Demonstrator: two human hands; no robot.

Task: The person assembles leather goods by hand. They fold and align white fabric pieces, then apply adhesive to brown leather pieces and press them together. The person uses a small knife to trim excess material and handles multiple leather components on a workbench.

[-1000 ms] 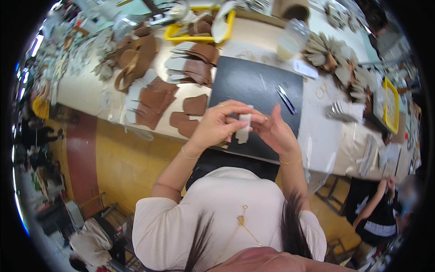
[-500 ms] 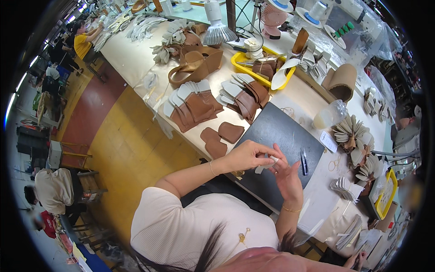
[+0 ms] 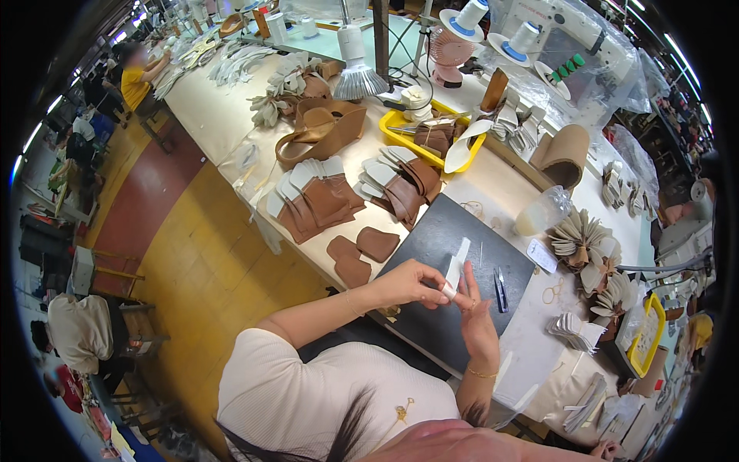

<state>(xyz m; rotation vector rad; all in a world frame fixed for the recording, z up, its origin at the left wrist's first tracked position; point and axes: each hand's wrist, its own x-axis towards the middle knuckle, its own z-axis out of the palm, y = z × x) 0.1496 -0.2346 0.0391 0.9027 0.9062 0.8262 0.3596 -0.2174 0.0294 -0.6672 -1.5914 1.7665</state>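
My left hand [image 3: 419, 283] is closed in a pinch on the lower end of a narrow white strip [image 3: 458, 260]. The strip's free end stands up above my fingers, over the dark cutting mat [image 3: 443, 227]. My right hand [image 3: 479, 329] meets the same end from the other side, one finger stretched up beside the strip and others against it; its exact grip is partly hidden. To the right of my right hand, thread snips [image 3: 501, 289] with dark handles lie on the mat. A thin pale stick [image 3: 482, 254] lies above them.
Brown leather pieces [image 3: 352, 271] and stacked brown-and-white panels [image 3: 315, 196] lie left of the mat. Behind stands a yellow tray [image 3: 400, 137] with bundled parts. A plastic bottle [image 3: 543, 212], a white card [image 3: 542, 256] and fanned bundles [image 3: 581, 237] are at the right.
The white strip, mostly covered by my fingers before, now stands up above them. My right hand's fingers have shifted against it. The whole view has swung slightly, moving the table leftward.
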